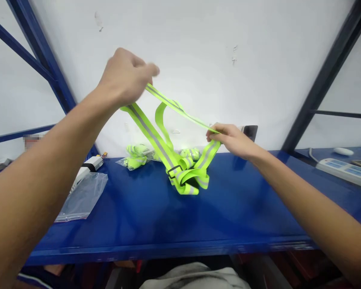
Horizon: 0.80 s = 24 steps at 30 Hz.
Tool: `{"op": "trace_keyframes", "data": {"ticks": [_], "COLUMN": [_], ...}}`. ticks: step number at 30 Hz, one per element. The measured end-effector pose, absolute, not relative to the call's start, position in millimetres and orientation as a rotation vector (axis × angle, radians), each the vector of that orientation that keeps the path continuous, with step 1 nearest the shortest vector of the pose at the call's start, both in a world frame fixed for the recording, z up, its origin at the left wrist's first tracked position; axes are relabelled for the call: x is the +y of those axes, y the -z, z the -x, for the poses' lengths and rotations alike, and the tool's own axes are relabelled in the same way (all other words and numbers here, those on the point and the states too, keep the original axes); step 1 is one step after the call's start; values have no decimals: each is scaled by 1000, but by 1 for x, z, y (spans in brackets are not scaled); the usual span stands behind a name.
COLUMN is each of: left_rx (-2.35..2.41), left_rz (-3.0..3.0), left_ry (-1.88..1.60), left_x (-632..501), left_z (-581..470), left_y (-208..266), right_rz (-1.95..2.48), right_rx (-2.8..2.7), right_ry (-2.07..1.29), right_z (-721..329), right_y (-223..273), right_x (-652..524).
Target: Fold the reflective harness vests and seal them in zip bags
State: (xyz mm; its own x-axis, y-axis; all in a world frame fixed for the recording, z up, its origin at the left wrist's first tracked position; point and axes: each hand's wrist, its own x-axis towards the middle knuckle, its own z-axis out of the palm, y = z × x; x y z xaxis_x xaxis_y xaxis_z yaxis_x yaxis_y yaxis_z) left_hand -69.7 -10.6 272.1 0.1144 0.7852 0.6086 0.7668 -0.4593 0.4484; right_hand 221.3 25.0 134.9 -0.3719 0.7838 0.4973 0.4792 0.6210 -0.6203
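Note:
A neon yellow-green reflective strap harness point(156, 138) with grey stripes and black buckles hangs between my two hands. My left hand point(128, 74), raised high and slightly blurred, is closed on one part of it. Lower and to the right, my right hand point(230, 138) pinches another part between thumb and fingers. One strap runs taut from hand to hand. The rest droops in loops, bunched low over the blue table; whether the bunch touches the tabletop I cannot tell.
Several bagged neon bundles point(135, 156) lie near the wall on the blue table point(156, 224). An opened clear plastic bag point(86, 194) and a white device point(92, 162) are at left. A white power strip point(345, 170) lies right. A dark phone-like object point(250, 131) stands behind my right hand.

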Motion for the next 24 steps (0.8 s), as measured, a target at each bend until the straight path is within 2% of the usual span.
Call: {"op": "trace_keyframes", "data": {"ticks": [3, 7, 10, 12, 16, 20, 22, 24], "left_rx": [1821, 1585, 1437, 1392, 1334, 1367, 1419, 1474], "left_rz": [-2694, -2603, -2533, -2560, -2578, -2656, -2670, -2634], "left_ry": [-1430, -1446, -1220, -1041, -875, -660, -646, -721], "left_x": [-16, -18, -22, -24, -25, -21, -18, -16], "left_z": [60, 47, 38, 34, 37, 51, 57, 58], "left_y": [-268, -266, -269, -269, -263, -257, -257, -257], "right_rz": [1137, 1162, 1166, 1133, 1196, 1450, 1381, 979], "right_rx": [-2094, -2151, -2086, -2162, -2464, -2654, -2691, -2865], "right_ry": [-575, -890, -1139, -1171, -836, -192, 63, 186], "right_z": [-219, -196, -173, -160, -138, -126, -120, -112], "right_y": [-112, -73, -47, -35, -30, -53, -67, -75], "right_x": [26, 14, 9, 8, 3, -29, -46, -50]}}
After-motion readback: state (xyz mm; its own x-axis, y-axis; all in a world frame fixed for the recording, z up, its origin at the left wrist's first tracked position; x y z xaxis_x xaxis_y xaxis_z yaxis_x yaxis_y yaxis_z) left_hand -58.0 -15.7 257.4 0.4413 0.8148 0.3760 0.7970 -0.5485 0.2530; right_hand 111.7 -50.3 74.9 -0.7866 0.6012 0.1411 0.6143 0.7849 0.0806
